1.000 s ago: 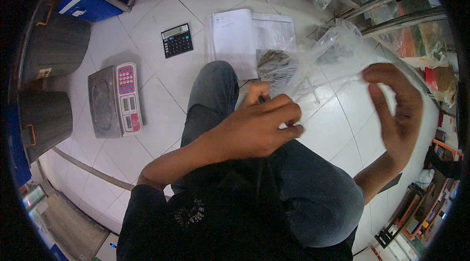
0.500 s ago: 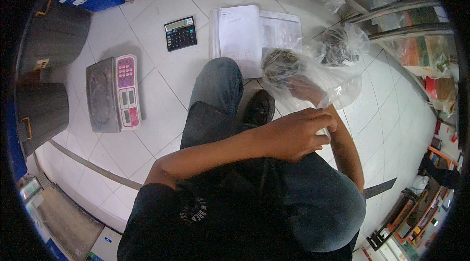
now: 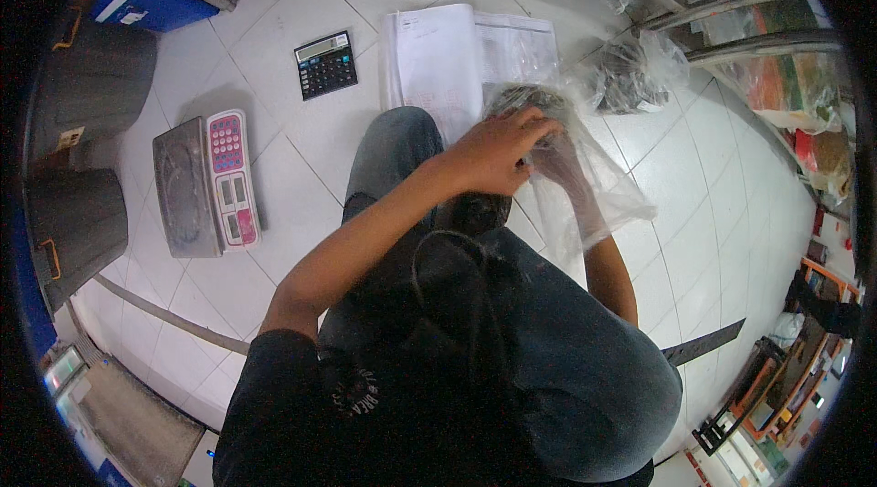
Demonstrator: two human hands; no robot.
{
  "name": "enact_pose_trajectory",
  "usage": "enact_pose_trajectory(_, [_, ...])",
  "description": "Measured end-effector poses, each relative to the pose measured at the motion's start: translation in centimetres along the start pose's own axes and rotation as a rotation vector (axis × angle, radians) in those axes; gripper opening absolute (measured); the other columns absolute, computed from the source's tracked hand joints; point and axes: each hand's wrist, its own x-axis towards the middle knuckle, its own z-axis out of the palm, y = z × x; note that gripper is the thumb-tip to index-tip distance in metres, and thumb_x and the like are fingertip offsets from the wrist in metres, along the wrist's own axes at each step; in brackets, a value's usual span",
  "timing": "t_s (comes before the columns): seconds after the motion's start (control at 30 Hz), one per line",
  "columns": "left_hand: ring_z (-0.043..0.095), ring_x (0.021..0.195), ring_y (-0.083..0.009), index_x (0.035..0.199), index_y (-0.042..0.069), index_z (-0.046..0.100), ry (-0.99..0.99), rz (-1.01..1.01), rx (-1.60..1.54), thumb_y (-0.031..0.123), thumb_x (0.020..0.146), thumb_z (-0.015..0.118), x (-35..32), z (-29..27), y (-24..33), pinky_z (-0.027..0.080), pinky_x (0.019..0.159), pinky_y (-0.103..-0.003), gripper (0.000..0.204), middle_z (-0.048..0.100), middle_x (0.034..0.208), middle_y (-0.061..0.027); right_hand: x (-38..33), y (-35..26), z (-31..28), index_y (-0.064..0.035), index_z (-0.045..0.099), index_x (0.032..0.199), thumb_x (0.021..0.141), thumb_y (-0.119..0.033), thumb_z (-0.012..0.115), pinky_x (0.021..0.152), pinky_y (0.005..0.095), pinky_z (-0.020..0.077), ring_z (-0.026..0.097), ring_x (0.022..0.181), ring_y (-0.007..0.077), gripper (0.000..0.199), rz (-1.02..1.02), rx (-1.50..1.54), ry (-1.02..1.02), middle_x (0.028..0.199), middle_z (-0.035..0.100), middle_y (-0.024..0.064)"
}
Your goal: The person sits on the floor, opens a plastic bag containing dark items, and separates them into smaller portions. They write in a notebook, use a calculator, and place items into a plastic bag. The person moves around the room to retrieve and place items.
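A clear plastic bag (image 3: 598, 199) with dark contents at its far end lies in front of my knees. My right hand (image 3: 555, 163) is inside it, seen dimly through the film, and its fingers are hidden. The bag's mouth hangs around my right forearm. From outside, my left hand (image 3: 507, 151) grips the bag beside the dark contents, fingers bent over it and thumb below. Beyond the bag lies an open stack of papers (image 3: 434, 53), partly covered by it. Another clear bag with dark contents (image 3: 630, 80) rests to the right.
On the tiled floor are a black calculator (image 3: 325, 66) and, further left, a weighing scale (image 3: 187, 185) with a pink keypad. Dark grey bins (image 3: 78, 231) stand at the left edge. Metal rack bars (image 3: 758, 47) and bagged goods (image 3: 776, 99) line the right.
My left hand has moved away from the bag's mouth by my right forearm, forward and left to its far end. The bag's open end has shifted nearer to me.
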Motion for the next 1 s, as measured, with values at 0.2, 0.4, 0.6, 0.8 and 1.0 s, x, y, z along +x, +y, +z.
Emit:
enact_pose_trajectory(0.2, [0.038, 0.132, -0.0450, 0.151, 0.012, 0.012, -0.126, -0.184, 0.129, 0.009, 0.065, 0.076, 2.4, 3.0, -8.4, 0.036, 0.110, -0.049, 0.107, 0.034, 0.145, -0.0268, 0.5, -0.2, -2.7, -0.0034, 0.043, 0.136, 0.086, -0.012, 0.057, 0.101, 0.0438, 0.0422, 0.054, 0.120, 0.0350, 0.052, -0.032, -0.013, 0.019, 0.127, 0.058, 0.0202])
enact_pose_trajectory(0.4, [0.038, 0.132, -0.0422, 0.151, 0.014, 0.014, -0.028, -0.212, 0.091, 0.013, 0.064, 0.080, 1.7, 4.4, -10.6, 0.036, 0.107, -0.049, 0.109, 0.035, 0.145, -0.0237, -0.1, -2.7, 0.5, -0.0084, 0.030, 0.148, 0.086, -0.033, 0.065, 0.104, 0.0490, 0.0399, 0.045, 0.130, 0.0379, 0.075, -0.013, -0.835, 0.126, 0.134, 0.052, 0.0239])
enact_pose_trajectory(0.6, [0.040, 0.131, -0.0414, 0.150, 0.015, 0.018, 0.015, -0.153, 0.091, 0.019, 0.060, 0.084, 2.1, 5.6, -12.5, 0.037, 0.105, -0.051, 0.112, 0.038, 0.143, -0.0216, 0.6, -0.5, 0.7, -0.0104, 0.023, 0.152, 0.078, -0.044, 0.073, 0.100, 0.0495, 0.0430, 0.051, 0.124, 0.0363, 0.095, 0.091, -0.637, 0.116, 0.134, 0.052, 0.0219])
enact_pose_trajectory(0.8, [0.041, 0.130, -0.0424, 0.151, 0.016, 0.018, 0.012, -0.150, 0.122, 0.021, 0.057, 0.086, 2.2, 5.5, -11.6, 0.037, 0.105, -0.053, 0.116, 0.039, 0.142, -0.0218, 0.1, 0.7, -0.1, -0.0074, 0.041, 0.140, 0.074, -0.038, 0.075, 0.095, 0.0490, 0.0456, 0.058, 0.111, 0.0379, 0.080, -0.067, -0.687, 0.131, 0.126, 0.058, 0.0197])
enact_pose_trajectory(1.0, [0.041, 0.130, -0.0445, 0.151, 0.016, 0.016, 0.000, -0.176, 0.166, 0.025, 0.057, 0.087, 2.3, 5.4, -11.1, 0.037, 0.104, -0.055, 0.119, 0.038, 0.141, -0.0241, 0.4, -0.7, -1.6, -0.0028, 0.056, 0.123, 0.078, -0.023, 0.072, 0.095, 0.0470, 0.0433, 0.057, 0.111, 0.0402, 0.051, -0.198, -0.343, 0.185, 0.119, 0.061, 0.0215])
